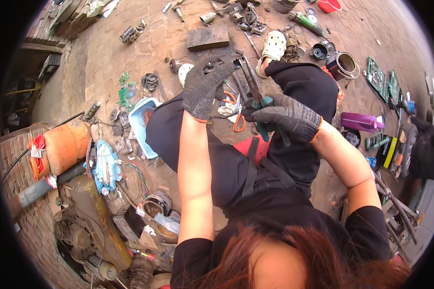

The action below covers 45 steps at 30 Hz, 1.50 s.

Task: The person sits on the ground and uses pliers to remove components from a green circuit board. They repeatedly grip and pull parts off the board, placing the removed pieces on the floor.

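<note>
My left hand (205, 86), in a dark knit work glove, grips a small black metal part (222, 62) held up in front of my knees. In an identical glove, my right hand (284, 118) is shut on a pair of pliers (255, 94) with teal handles; their jaws reach up toward the metal part. Both hands work above my lap, over dark trousers. Orange-handled scissors (237, 120) lie on the ground between my legs, just below the hands.
Brick paving is strewn with tools and engine parts. An orange gas cylinder (65, 147) lies at left, a metal block (207, 37) ahead, a purple bottle (361, 122) and green tool trays (381, 79) at right. My white clog (273, 48) is ahead.
</note>
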Tool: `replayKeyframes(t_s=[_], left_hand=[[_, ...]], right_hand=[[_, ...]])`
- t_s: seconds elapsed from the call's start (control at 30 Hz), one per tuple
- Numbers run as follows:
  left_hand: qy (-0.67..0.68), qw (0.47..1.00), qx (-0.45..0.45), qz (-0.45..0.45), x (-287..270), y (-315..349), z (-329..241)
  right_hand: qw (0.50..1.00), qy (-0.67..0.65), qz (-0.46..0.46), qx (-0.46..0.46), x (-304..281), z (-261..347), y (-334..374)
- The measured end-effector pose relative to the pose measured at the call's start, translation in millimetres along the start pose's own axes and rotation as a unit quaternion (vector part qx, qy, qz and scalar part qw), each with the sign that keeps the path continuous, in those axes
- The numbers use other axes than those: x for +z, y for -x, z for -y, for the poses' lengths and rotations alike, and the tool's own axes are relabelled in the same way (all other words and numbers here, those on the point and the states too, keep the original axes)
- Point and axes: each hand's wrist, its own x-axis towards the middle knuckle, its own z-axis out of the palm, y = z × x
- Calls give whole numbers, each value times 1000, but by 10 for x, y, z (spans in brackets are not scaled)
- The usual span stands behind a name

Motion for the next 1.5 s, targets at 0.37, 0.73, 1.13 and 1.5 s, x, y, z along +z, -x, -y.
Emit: replayKeyframes(t_s=[0.37,0.73,1.13,1.5], left_hand=[[-395,899,161,98,-81,-43,62],[43,952,292,-81,211,-50,261],[275,908,154,-277,265,-33,-37],[274,933,199,-125,-5,-138,200]], right_hand=[[991,-63,84,85,-345,-188,-43],[945,107,-178,-251,199,-384,-463],[980,-36,-105,-167,806,-542,-598],[978,-196,65,-40,701,-491,-391]])
